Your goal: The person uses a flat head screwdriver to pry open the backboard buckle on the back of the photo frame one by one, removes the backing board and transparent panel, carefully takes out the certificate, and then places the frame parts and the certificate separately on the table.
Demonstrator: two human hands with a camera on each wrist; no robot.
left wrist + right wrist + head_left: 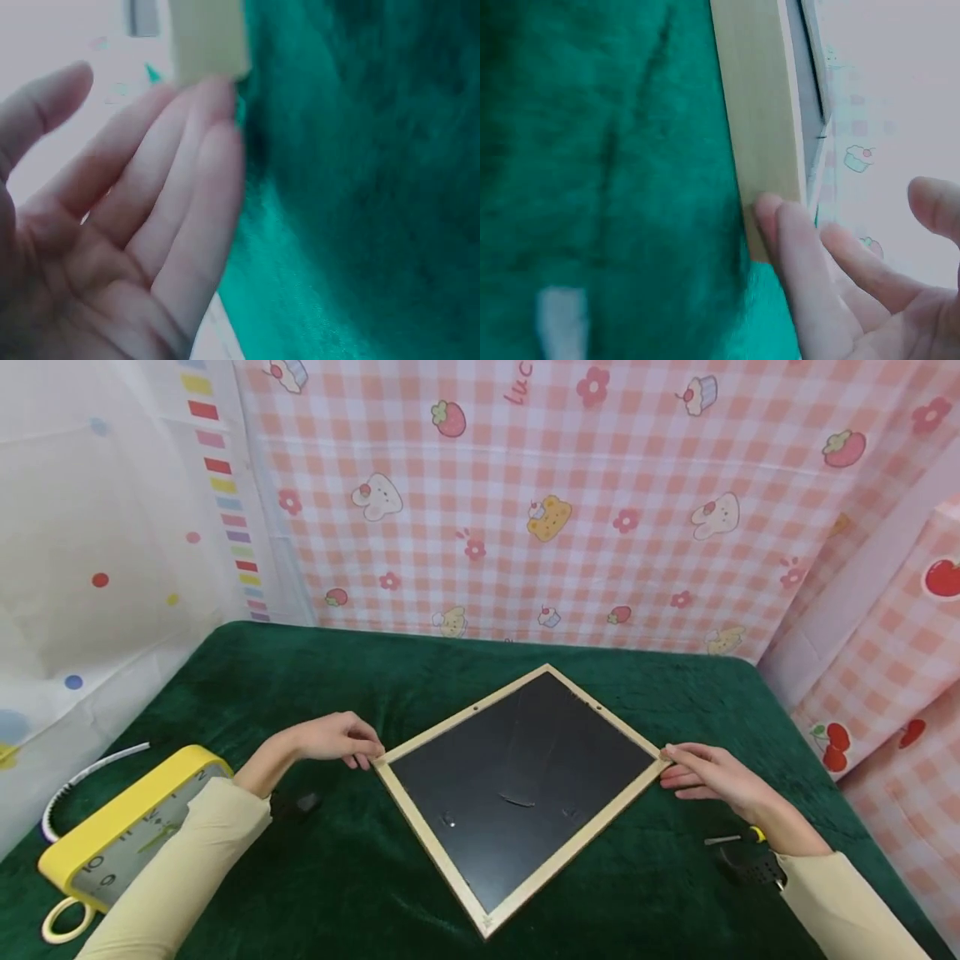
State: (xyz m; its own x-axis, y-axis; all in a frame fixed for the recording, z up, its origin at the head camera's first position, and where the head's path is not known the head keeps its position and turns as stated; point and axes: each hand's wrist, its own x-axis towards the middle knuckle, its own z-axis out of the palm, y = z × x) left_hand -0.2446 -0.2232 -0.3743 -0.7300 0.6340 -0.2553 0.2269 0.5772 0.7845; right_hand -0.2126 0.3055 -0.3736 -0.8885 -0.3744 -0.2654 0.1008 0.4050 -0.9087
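A black board (517, 735) in a pale wooden frame (433, 843) lies turned like a diamond on the green cloth. My left hand (337, 739) is at the frame's left corner. In the left wrist view, the fingers of that hand (150, 202) reach out nearly straight to the wood (210, 37), with the thumb apart. At the right corner, my right hand (705, 772) touches the frame. The right wrist view shows its fingertips (791, 225) against the wooden edge (757, 105) and the thumb held away.
A yellow-rimmed clock (135, 802) is at the left, partly behind my left sleeve. Beside it are a whitish cord (82, 777) and a yellow ring (67, 920). A small screwdriver (723, 840) lies near my right wrist. A checked curtain (510, 552) hangs behind the table.
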